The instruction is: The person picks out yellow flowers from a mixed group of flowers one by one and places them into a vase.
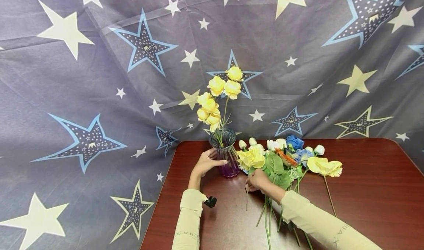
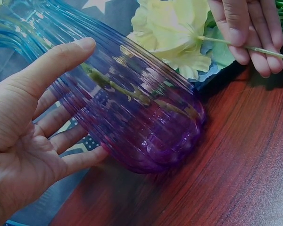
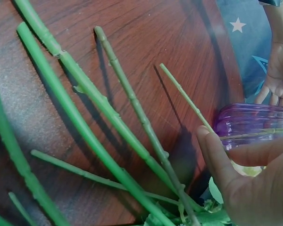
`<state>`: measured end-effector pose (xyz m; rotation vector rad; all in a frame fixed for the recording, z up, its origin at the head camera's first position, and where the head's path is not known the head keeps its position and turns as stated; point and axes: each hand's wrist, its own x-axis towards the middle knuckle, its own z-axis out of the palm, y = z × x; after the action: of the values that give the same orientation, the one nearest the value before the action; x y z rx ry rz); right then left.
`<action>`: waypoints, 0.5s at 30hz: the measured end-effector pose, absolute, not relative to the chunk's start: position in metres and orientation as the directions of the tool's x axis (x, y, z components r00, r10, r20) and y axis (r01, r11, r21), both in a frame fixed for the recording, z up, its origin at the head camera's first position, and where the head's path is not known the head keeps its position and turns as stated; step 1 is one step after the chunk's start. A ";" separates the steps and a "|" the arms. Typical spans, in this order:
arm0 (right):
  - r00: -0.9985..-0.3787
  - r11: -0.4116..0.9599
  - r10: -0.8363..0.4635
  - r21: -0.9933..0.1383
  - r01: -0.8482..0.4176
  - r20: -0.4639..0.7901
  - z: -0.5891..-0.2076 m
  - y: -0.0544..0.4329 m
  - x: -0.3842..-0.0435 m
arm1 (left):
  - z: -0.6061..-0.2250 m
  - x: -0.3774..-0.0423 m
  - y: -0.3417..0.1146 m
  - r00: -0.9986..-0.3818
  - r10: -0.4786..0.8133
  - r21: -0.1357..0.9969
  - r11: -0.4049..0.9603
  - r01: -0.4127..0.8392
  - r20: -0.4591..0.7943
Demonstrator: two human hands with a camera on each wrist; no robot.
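Observation:
My left hand holds the side of a ribbed glass vase, blue at the neck and purple at the base. In the left wrist view its thumb lies across the glass and the fingers reach behind. The vase stands upright with yellow roses rising from it; their stems show through the glass. Just right of the vase, my right hand pinches the thin stem of a single yellow flower. That flower's head faces up, with its stem end pointing toward me.
A heap of artificial flowers lies right of the vase, with a blue rose, an orange flower and white buds. Another yellow flower lies rightmost. Green stems spread over the brown table. A star-patterned cloth hangs behind.

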<state>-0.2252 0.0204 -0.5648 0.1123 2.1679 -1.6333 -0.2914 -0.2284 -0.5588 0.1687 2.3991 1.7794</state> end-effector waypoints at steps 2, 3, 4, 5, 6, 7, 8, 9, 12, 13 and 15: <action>-0.909 0.306 -0.185 -0.901 0.308 -0.374 -0.565 0.021 -0.225 | -0.559 -0.291 -0.228 -0.983 0.175 0.958 0.287 -0.002 -0.054; -0.909 0.307 -0.184 -0.900 0.308 -0.374 -0.565 0.021 -0.226 | -0.559 -0.291 -0.228 -0.983 0.175 0.958 0.287 -0.002 -0.054; -0.908 0.307 -0.185 -0.900 0.310 -0.375 -0.565 0.021 -0.226 | -0.559 -0.291 -0.228 -0.983 0.175 0.958 0.288 -0.003 -0.055; -0.908 0.307 -0.186 -0.900 0.308 -0.374 -0.564 0.021 -0.226 | -0.559 -0.291 -0.229 -0.983 0.175 0.957 0.289 -0.004 -0.056; -0.908 0.306 -0.187 -0.900 0.310 -0.376 -0.564 0.021 -0.226 | -0.559 -0.292 -0.229 -0.983 0.175 0.957 0.290 -0.006 -0.059; -0.908 0.307 -0.186 -0.900 0.308 -0.375 -0.564 0.021 -0.226 | -0.559 -0.292 -0.229 -0.983 0.175 0.957 0.291 -0.009 -0.063; -0.909 0.311 -0.186 -0.900 0.306 -0.373 -0.564 0.022 -0.226 | -0.559 -0.292 -0.229 -0.982 0.177 0.955 0.295 -0.009 -0.064; -0.909 0.309 -0.186 -0.900 0.307 -0.374 -0.563 0.022 -0.226 | -0.559 -0.292 -0.229 -0.982 0.179 0.954 0.298 -0.009 -0.065; -0.909 0.303 -0.187 -0.902 0.307 -0.372 -0.563 0.022 -0.226 | -0.558 -0.292 -0.229 -0.981 0.181 0.955 0.296 -0.013 -0.070; -0.911 0.298 -0.187 -0.905 0.304 -0.368 -0.563 0.022 -0.226 | -0.558 -0.292 -0.229 -0.981 0.181 0.955 0.296 -0.014 -0.070; -0.914 0.296 -0.184 -0.907 0.298 -0.360 -0.562 0.022 -0.226 | -0.558 -0.292 -0.229 -0.981 0.181 0.956 0.295 -0.010 -0.066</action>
<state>-0.2258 0.0217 -0.5624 0.1017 2.1730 -1.6518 -0.2921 -0.2293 -0.5583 0.1598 2.3933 1.7681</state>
